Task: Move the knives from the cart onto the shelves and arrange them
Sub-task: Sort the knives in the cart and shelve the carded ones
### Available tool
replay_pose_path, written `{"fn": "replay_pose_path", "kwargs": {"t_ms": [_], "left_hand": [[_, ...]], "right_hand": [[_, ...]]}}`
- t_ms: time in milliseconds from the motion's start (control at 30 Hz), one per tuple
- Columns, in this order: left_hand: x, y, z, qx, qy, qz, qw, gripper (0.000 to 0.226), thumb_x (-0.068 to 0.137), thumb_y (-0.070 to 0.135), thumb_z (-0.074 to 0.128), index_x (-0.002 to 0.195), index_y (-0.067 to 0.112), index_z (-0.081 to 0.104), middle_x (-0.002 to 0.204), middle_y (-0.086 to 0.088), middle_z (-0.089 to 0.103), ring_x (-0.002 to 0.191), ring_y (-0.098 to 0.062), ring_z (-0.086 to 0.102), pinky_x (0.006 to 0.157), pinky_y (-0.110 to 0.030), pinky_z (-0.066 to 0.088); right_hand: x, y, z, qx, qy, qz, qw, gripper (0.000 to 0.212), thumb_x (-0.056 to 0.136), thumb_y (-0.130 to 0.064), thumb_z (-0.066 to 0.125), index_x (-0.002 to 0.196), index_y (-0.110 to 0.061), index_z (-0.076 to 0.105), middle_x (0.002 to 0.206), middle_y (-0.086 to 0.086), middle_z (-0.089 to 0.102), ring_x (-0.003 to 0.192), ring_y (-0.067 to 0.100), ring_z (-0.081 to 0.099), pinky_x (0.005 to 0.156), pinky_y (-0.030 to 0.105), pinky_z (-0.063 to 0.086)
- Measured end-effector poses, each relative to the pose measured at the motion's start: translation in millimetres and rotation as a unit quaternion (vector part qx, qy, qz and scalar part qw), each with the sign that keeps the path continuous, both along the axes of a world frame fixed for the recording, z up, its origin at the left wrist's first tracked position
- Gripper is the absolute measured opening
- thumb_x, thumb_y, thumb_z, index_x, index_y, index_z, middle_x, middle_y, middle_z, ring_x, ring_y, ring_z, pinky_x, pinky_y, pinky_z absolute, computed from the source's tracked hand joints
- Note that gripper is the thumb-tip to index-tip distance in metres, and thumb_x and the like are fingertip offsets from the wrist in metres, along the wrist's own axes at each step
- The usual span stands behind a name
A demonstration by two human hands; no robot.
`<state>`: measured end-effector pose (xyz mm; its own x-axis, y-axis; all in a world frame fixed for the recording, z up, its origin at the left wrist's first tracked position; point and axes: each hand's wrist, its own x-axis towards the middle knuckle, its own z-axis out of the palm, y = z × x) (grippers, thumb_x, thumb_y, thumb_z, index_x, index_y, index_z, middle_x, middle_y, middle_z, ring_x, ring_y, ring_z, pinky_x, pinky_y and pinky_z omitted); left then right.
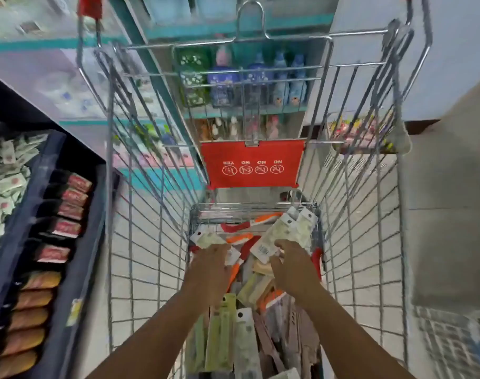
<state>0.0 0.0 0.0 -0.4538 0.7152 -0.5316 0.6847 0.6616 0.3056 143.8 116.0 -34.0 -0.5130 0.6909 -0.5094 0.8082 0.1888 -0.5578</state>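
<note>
**Both hands down among the packaged knives in the cart**

Gripping a fanned bunch of pale green carded knife packs [284, 236], the right hand [291, 269] has its fingers curled round their lower ends and lifts them clear of the pile. Its partner, the left hand [208, 265], reaches palm down into the heap with fingers bent over another pale pack [208, 240]; whether it has truly closed on that pack is hard to tell through the motion blur. Loose knives [241, 305] with green, orange, red and beige handles cover the floor of the wire cart [148, 242], most of them lying lengthwise. A red child-seat flap [251, 165] hangs at the cart's far end. To the left stands a dark shelf [77, 214] stocked with rows of packets, and further shelves of bottles [258, 77] show through the cart's far wall.
</note>
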Motion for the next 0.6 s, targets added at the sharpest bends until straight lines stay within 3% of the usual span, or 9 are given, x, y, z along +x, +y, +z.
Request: {"fn": "replay_pose_path", "kwargs": {"t_ms": [167,367,500,600], "left_hand": [[-9.7,30.0,-54.7,-0.015,-0.008,-0.007,1.000,0.059,0.094,0.024,0.048,0.147,0.030,0.022,0.145,0.001,0.040,0.130,-0.019,0.041,0.102,-0.038,0.042],[-18.7,69.5,-111.8,-0.019,-0.018,-0.043,0.999,0.064,0.095,0.024,0.047,0.150,0.024,0.014,0.147,-0.007,0.037,0.129,-0.025,0.043,0.100,-0.039,0.044],[-13.2,97.3,-138.4,0.021,-0.018,-0.099,0.995,0.066,0.096,0.031,0.048,0.151,0.020,0.012,0.154,-0.003,0.023,0.139,-0.022,0.028,0.111,-0.036,0.030],[-9.8,115.2,-161.4,0.013,-0.009,-0.132,0.991,0.072,0.093,0.041,0.050,0.150,0.023,0.010,0.158,-0.004,0.014,0.144,-0.024,0.014,0.117,-0.039,0.017]], "right_hand": [[-1.8,23.3,-50.0,-0.015,-0.046,-0.022,0.999,0.050,0.093,-0.025,0.051,0.141,-0.013,0.040,0.140,0.011,0.044,0.127,0.026,0.043,0.104,0.034,0.036],[-8.4,34.0,-106.6,-0.009,-0.078,-0.088,0.993,0.073,0.086,-0.029,0.060,0.148,-0.016,0.023,0.149,0.015,0.029,0.134,0.033,0.032,0.110,0.040,0.030],[-13.3,40.3,-134.3,-0.004,-0.095,-0.146,0.985,0.094,0.084,-0.038,0.066,0.152,-0.019,0.004,0.156,0.017,0.008,0.142,0.037,0.014,0.116,0.047,0.020],[-15.0,46.1,-154.1,-0.007,-0.085,-0.175,0.981,0.103,0.081,-0.041,0.069,0.152,-0.018,-0.002,0.157,0.015,0.005,0.144,0.036,0.010,0.117,0.048,0.016]]}}
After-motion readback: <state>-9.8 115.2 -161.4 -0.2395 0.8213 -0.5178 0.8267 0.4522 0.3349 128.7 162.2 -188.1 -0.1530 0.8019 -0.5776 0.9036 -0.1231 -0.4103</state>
